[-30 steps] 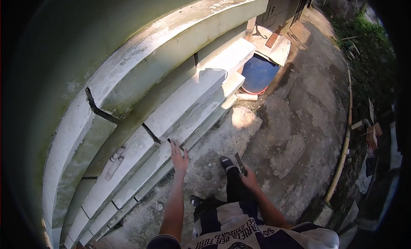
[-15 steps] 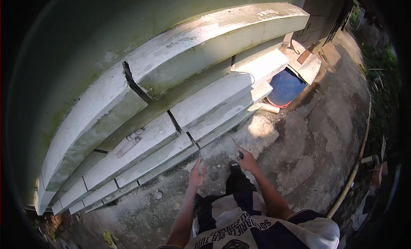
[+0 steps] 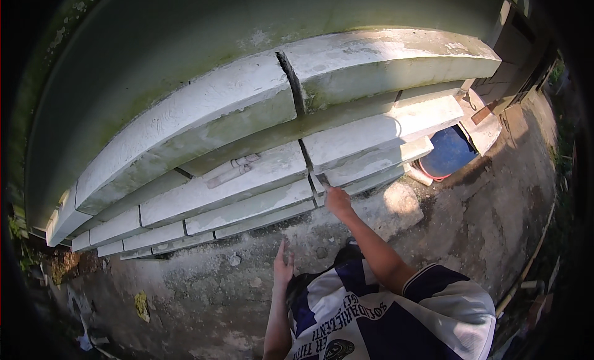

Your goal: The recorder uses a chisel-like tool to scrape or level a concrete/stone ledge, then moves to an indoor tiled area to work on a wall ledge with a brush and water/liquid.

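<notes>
My right hand [image 3: 338,201] is closed around a small hand tool that looks like a putty knife [image 3: 323,180]. Its narrow blade points up at the edge of a white stepped ledge [image 3: 365,137], close to a dark vertical gap [image 3: 305,156] between two sections; whether the tip touches is hard to tell. My left hand [image 3: 283,266] hangs lower over the ground, holding nothing, its fingers stretched out and apart. A pale tube-like object [image 3: 234,170] lies on the ledge left of the gap.
Above the steps, a longer curved ledge [image 3: 204,119] with a wide dark crack runs along a green wall [image 3: 185,44]. To the right stand a blue container [image 3: 444,151] with a red rim and a pale board [image 3: 486,128]. Stones [image 3: 234,260] and yellow scrap [image 3: 142,306] lie on rough ground.
My right hand has risen with the putty knife from over the ground to the ledge by the gap. My left hand stays low and open. The view has shifted, moving the ledges rightward.
</notes>
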Available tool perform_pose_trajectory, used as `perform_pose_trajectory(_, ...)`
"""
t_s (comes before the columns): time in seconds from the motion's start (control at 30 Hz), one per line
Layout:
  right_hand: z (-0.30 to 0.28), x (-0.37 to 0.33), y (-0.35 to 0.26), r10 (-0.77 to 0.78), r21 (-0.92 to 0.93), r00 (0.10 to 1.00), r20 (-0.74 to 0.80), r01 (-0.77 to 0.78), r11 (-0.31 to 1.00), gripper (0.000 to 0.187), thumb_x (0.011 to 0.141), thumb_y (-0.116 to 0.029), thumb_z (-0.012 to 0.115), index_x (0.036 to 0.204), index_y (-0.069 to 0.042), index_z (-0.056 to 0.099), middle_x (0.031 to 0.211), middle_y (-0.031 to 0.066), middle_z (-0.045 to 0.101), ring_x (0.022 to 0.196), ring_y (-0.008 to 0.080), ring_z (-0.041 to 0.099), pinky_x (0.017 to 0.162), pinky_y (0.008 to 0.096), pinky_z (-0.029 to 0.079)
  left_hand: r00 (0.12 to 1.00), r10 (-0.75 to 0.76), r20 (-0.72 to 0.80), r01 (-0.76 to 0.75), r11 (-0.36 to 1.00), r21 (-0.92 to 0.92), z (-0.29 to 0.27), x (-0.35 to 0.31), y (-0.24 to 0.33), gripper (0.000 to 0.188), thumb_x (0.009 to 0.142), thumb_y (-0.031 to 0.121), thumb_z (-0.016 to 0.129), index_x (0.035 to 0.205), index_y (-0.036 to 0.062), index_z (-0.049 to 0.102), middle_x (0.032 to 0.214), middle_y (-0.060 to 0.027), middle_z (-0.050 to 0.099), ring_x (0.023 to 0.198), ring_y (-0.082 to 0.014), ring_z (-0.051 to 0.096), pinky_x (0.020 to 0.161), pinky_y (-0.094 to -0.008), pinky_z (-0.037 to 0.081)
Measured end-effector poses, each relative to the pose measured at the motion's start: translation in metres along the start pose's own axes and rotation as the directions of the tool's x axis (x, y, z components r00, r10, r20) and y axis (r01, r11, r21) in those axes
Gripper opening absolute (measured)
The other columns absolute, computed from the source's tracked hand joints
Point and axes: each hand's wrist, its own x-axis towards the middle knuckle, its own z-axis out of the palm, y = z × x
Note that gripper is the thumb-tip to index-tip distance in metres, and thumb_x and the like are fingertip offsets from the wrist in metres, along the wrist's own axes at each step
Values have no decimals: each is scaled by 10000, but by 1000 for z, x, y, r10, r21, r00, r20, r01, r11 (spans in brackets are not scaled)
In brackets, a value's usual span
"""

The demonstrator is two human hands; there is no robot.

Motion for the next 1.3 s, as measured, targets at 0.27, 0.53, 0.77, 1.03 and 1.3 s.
perform_pose_trajectory(0.27, -35, -68, -38, -81, 397, 995, 64, 49, 916, 423, 828, -216, 602, 1240, -124, 594, 922, 251, 648, 884, 380, 642, 760, 422, 505, 998, -58, 23, 59, 997, -45, -43, -33, -6, 640, 939, 208, 571, 1490, 93, 266, 1319, -186, 554, 1253, -315, 505, 1049, -384, 373)
perform_pose_trajectory(0.53, -32, -142, -12, 106, 304, 994, -29, -92, 948, 496, 796, -180, 632, 1275, -87, 539, 992, 266, 642, 955, 419, 619, 809, 428, 500, 985, 64, 158, -61, 998, -25, -91, -19, -43, 667, 930, 183, 590, 1497, 90, 250, 1334, -173, 547, 1274, -293, 485, 1066, -381, 349)
perform_pose_trajectory(0.77, -36, -231, -19, 345, 431, 932, -109, -268, 862, 531, 798, -174, 642, 1304, -66, 522, 1072, 274, 630, 1019, 392, 619, 882, 408, 486, 926, 211, 312, -206, 977, -50, -113, 39, -34, 589, 917, 163, 588, 1448, 80, 345, 1356, -190, 517, 1276, -329, 479, 1065, -386, 363)
perform_pose_trajectory(1.03, -42, -319, 4, 565, 486, 815, -124, -447, 751, 524, 815, -207, 658, 1312, -89, 541, 1108, 244, 640, 1045, 348, 628, 914, 385, 475, 815, 290, 501, -348, 937, 25, -91, 94, 19, 451, 916, 145, 587, 1347, 85, 469, 1381, -199, 487, 1294, -342, 455, 1078, -394, 352)
perform_pose_trajectory(1.3, -54, -323, 36, 632, 528, 755, -175, -470, 708, 462, 835, -210, 647, 1260, -49, 567, 1081, 233, 652, 1021, 322, 645, 891, 375, 490, 739, 233, 632, -325, 945, 31, -38, 89, 33, 555, 908, 175, 605, 1418, 125, 391, 1415, -202, 446, 1328, -355, 406, 1097, -401, 327)
